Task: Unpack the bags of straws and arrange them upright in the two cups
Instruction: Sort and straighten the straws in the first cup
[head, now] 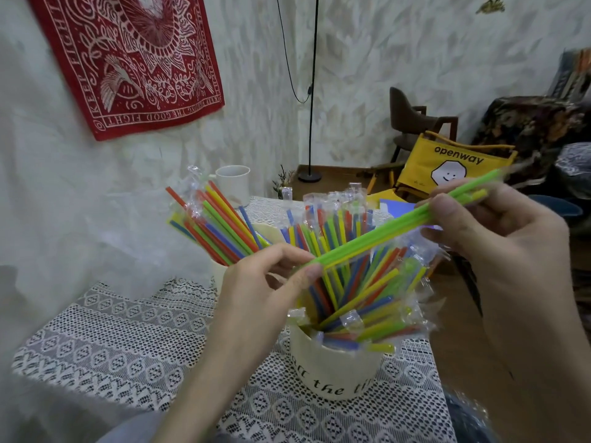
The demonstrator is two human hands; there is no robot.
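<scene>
Both hands hold a small bundle of green and yellow straws (380, 233) slanting up to the right above the near cup. My left hand (265, 282) pinches its lower end; my right hand (489, 238) grips its upper part. The near cream cup (332, 369) with black lettering is packed with several wrapped coloured straws (355, 282) leaning in all directions. Behind it, a second cream cup (220, 273) holds several more straws (217, 222) fanning up and left, its body mostly hidden by my left hand.
A white lace cloth (121, 340) covers the table. A white mug (233, 183) stands at the back by the wall. Right of the table are a yellow folding chair (454, 164), a dark wooden chair (412, 123) and a floor lamp pole (311, 123).
</scene>
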